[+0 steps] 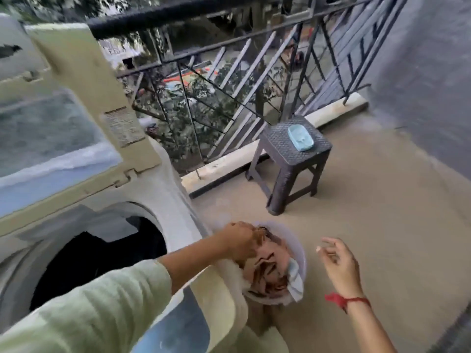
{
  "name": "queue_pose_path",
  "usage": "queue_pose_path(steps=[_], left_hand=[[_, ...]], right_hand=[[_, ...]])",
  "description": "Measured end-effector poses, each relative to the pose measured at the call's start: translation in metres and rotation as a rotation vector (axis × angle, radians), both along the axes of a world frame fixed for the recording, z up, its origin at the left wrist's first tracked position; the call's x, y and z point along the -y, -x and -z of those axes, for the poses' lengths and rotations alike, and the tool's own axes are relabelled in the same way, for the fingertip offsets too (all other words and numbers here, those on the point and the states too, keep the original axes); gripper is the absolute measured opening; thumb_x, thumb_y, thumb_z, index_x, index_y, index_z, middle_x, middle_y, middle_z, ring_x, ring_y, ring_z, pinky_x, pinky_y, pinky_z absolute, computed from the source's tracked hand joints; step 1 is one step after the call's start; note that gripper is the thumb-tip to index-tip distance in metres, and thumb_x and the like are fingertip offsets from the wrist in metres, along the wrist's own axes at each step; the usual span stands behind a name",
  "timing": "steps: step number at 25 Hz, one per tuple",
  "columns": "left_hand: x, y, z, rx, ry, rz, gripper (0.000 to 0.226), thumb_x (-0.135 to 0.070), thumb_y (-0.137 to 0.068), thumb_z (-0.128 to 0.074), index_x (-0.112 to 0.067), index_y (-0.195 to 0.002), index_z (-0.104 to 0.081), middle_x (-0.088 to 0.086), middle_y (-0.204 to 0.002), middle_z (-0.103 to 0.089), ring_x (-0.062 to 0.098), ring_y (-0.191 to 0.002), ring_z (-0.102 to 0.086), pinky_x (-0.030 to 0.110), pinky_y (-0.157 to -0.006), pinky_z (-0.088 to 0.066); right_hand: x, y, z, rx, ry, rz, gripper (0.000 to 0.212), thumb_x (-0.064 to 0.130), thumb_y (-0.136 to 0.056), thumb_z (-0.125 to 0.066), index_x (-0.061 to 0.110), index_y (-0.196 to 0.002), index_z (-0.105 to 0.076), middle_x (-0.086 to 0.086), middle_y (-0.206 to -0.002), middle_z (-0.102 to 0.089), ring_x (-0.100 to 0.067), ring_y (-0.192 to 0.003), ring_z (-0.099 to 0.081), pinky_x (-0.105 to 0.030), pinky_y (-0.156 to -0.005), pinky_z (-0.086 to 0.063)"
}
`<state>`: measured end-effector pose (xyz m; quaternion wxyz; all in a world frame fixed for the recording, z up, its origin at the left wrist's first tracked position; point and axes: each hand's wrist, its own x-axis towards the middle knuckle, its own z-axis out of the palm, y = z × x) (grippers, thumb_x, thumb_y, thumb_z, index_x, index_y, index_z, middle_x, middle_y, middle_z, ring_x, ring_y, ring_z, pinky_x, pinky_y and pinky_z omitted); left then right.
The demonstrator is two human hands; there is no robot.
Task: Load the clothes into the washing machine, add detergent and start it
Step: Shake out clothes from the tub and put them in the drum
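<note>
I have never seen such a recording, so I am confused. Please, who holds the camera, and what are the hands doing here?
The camera sits on the person's head and looks down, so you see their own two hands. The left hand grips brown clothes in a basin on the floor. The right hand hovers beside the basin, open, holding nothing. At left stands a washer with its lid raised. Further away, a stool carries a blue dish.

The clothes (270,268) are cloth, the stool (277,141) textured plastic, the railing (153,18) dark metal.
</note>
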<state>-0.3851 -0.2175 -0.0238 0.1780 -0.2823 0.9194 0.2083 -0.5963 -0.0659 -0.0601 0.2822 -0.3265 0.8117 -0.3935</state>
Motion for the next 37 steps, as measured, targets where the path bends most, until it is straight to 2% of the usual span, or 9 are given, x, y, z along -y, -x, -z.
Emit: queue_pose_path(steps=[3,9,13,15,18,20,22,31,37], left_hand=[[0.03,0.042,0.048,0.311,-0.128,0.041,0.044,-0.035,-0.09,-0.057,-0.016,-0.13,-0.051,0.014,-0.13,-0.053,0.032,-0.119,-0.051,0.04,-0.098,-0.042],[0.052,0.08,0.189,0.323,-0.328,-0.449,0.031,-0.024,-0.086,-0.062,-0.015,-0.115,-0.056,0.011,-0.107,-0.059,0.027,-0.112,-0.058,0.026,-0.087,-0.045],[0.018,0.079,0.293,0.322,-0.357,-0.569,0.087,-0.06,-0.079,-0.054,-0.012,-0.145,-0.024,0.011,-0.138,-0.041,0.032,-0.126,-0.046,0.037,-0.099,-0.04],[0.004,0.067,0.34,0.272,-0.405,-0.678,0.109,-0.077,-0.066,-0.047,-0.019,-0.15,-0.01,0.01,-0.149,-0.029,0.03,-0.132,-0.04,0.038,-0.106,-0.037],[0.001,0.052,0.375,0.303,-0.533,-0.813,0.103,-0.047,-0.067,-0.069,-0.021,-0.15,-0.013,0.012,-0.149,-0.032,0.03,-0.131,-0.041,0.036,-0.106,-0.036],[0.011,0.071,0.342,0.3,-0.601,-0.787,0.097,-0.055,-0.06,-0.057,-0.008,-0.142,-0.035,0.017,-0.131,-0.053,0.034,-0.118,-0.053,0.035,-0.098,-0.043],[0.019,0.079,0.317,0.342,-0.578,-0.634,0.087,-0.053,-0.062,-0.053,-0.001,-0.131,-0.046,0.018,-0.117,-0.062,0.034,-0.108,-0.059,0.036,-0.089,-0.046],[0.042,0.087,0.18,0.334,-0.145,-0.356,0.039,-0.041,-0.07,-0.057,-0.016,-0.099,-0.064,0.008,-0.104,-0.063,0.031,-0.099,-0.062,0.04,-0.08,-0.053],[0.055,0.068,0.062,0.214,0.006,-0.349,0.035,-0.039,-0.075,-0.064,-0.015,-0.101,-0.068,0.012,-0.101,-0.067,0.03,-0.096,-0.063,0.035,-0.077,-0.051]], right_hand=[[0.007,0.022,0.061,0.036,-0.183,-0.071,0.033,-0.002,-0.078,-0.066,0.01,-0.108,-0.062,-0.009,-0.09,-0.068,-0.023,-0.08,-0.064,-0.013,-0.067,-0.044],[0.041,0.046,0.197,0.012,-0.514,-0.367,0.059,0.015,-0.079,-0.07,0.011,-0.132,-0.047,-0.014,-0.133,-0.047,-0.032,-0.121,-0.048,-0.034,-0.094,-0.039],[0.063,0.057,0.29,-0.003,-0.608,-0.624,0.09,0.033,-0.077,-0.07,0.018,-0.148,-0.016,-0.007,-0.155,-0.017,-0.024,-0.139,-0.025,-0.029,-0.107,-0.028],[0.077,0.063,0.323,-0.007,-0.613,-0.763,0.104,0.037,-0.072,-0.072,0.024,-0.149,-0.003,-0.003,-0.155,-0.015,-0.024,-0.14,-0.025,-0.031,-0.107,-0.031],[0.096,0.07,0.336,0.084,-0.66,-0.916,0.083,0.023,-0.076,-0.066,0.028,-0.145,-0.02,-0.001,-0.125,-0.048,-0.028,-0.115,-0.053,-0.031,-0.081,-0.045],[0.098,0.07,0.322,0.106,-0.613,-0.93,0.026,0.014,-0.081,-0.055,0.035,-0.095,-0.053,-0.001,-0.099,-0.052,-0.03,-0.1,-0.058,-0.03,-0.071,-0.043],[0.09,0.071,0.3,0.05,-0.531,-0.775,0.015,0.017,-0.081,-0.047,0.027,-0.071,-0.049,-0.001,-0.089,-0.048,-0.031,-0.091,-0.058,-0.032,-0.069,-0.044],[0.072,0.06,0.114,-0.301,0.082,-0.361,0.045,0.016,-0.073,-0.036,0.018,-0.102,-0.071,-0.006,-0.082,-0.055,-0.014,-0.074,-0.048,-0.016,-0.061,-0.033],[0.078,0.049,0.012,-0.482,0.242,-0.277,0.03,0.019,-0.071,-0.042,0.015,-0.085,-0.069,-0.007,-0.09,-0.052,-0.025,-0.084,-0.05,-0.034,-0.073,-0.043]])
